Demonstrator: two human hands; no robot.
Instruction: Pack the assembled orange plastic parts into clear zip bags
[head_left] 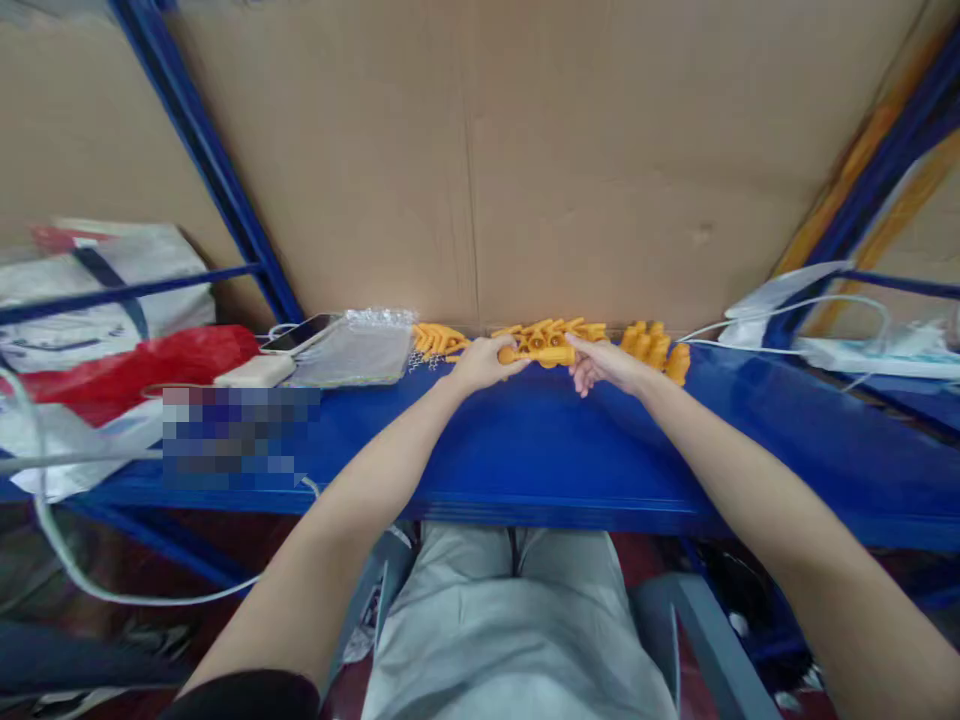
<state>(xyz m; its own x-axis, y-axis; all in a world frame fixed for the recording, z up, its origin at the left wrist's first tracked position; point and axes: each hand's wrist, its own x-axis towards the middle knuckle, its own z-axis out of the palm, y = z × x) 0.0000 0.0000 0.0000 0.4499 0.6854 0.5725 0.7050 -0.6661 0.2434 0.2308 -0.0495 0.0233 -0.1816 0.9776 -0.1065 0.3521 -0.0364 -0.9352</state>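
Observation:
A yellow-orange plastic piece (553,356) with a cylindrical body and a narrower, rounded left end spans the gap between my hands, just above the shelf. My left hand (481,366) is closed around the narrow end. At the wide end, my right hand (609,364) has its thumb and fingers closed on the cylinder, the other fingers curled loosely below. Behind my hands lies a row of similar yellow tubular parts (592,329). Right of them stand larger yellow pieces (646,345). Thin yellow parts (436,338) are heaped to the left, beside small dark metal bits (420,361).
The blue shelf (540,440) has a cardboard wall (585,150) behind it and blue posts at both sides. Leftward are a clear plastic bag (356,350), a phone (300,334), a white box (256,372) and a red bag (180,362). White cables (757,345) run at right.

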